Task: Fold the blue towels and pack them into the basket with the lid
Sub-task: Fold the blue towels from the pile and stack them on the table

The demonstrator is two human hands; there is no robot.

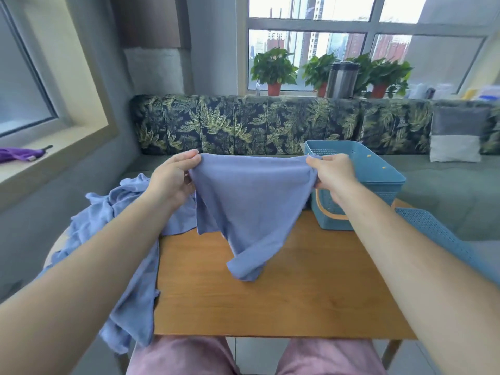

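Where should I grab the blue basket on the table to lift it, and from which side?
Take the tan handle, folded down against the basket's near wall. Come from your side, hook fingers under its lower bar and swing it up. The wide open top looks harder to grip one-handed.

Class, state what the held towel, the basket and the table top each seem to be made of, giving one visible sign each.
Towel: soft matt blue cloth, perhaps microfibre or cotton; it hangs in limp folds.
Basket: likely moulded plastic, matt blue; its walls show a perforated grid.
Table top: wood or wood-look laminate, smooth with slight sheen; grain streaks show.
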